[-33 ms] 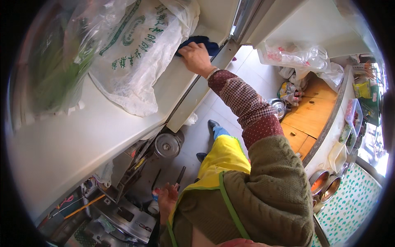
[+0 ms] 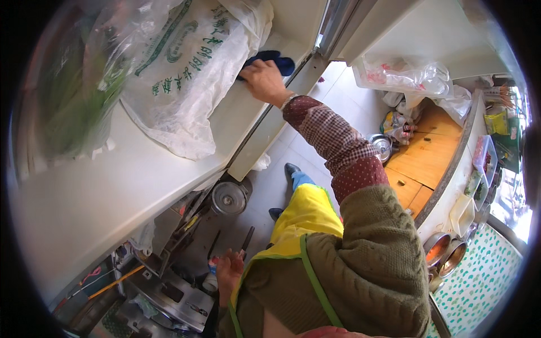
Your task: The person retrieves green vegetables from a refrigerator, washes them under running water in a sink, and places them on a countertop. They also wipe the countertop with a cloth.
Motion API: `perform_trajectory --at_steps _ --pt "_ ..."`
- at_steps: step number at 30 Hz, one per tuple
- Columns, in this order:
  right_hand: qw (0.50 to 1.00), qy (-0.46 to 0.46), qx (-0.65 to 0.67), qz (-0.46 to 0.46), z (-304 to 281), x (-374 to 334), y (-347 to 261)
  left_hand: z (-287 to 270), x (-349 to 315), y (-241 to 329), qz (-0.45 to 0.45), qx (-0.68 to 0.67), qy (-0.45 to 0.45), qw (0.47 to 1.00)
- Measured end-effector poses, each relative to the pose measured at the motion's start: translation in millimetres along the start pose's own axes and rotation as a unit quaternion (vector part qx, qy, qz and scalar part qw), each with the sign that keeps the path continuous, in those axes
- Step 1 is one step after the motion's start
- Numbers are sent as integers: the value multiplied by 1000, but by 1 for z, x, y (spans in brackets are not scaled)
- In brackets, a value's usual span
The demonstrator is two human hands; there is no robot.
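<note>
My right hand (image 2: pixel 265 81) reaches out over the white shelf, its fingers bent down onto a dark blue cloth (image 2: pixel 285 65). Part of the cloth sticks out beyond the knuckles; the fingertips are hidden behind the hand. Beside it on the shelf lies a large white plastic bag (image 2: pixel 189 96) with green print. My left hand (image 2: pixel 228 274) hangs low by my yellow apron, fingers loosely curled and apart, with nothing visibly held. Dark handle-like bars (image 2: pixel 247 239) show just beyond it, and I cannot make out what they belong to.
Clear bags of green leafy vegetables (image 2: pixel 84 84) lie on the white shelf (image 2: pixel 73 208) at left. Below are a lidded metal pot (image 2: pixel 229 198) and a metal stove (image 2: pixel 174 298). On the right, a curved counter (image 2: pixel 445 197) carries food tubs and pots above wooden cupboard doors (image 2: pixel 428 158).
My right hand has shifted slightly left and toward me along the shelf, with the cloth under it. My left hand has stayed in place.
</note>
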State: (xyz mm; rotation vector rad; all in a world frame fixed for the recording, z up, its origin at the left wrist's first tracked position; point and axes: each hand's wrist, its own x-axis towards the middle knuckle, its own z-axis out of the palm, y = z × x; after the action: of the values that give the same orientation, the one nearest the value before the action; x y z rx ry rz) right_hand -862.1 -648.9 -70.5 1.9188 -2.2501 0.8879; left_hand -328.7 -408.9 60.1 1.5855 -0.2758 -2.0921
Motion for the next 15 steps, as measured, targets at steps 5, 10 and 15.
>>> perform_trajectory --at_steps 5,10,15 --pt "998 35 27 -42 8 2 -10 17 4 5 6 41 12 999" --pt "993 -49 49 -92 23 -5 -35 37 9 8 -21 54 5 998" --pt "993 -85 54 -58 15 -21 -66 46 2 16 24 112 9 993"
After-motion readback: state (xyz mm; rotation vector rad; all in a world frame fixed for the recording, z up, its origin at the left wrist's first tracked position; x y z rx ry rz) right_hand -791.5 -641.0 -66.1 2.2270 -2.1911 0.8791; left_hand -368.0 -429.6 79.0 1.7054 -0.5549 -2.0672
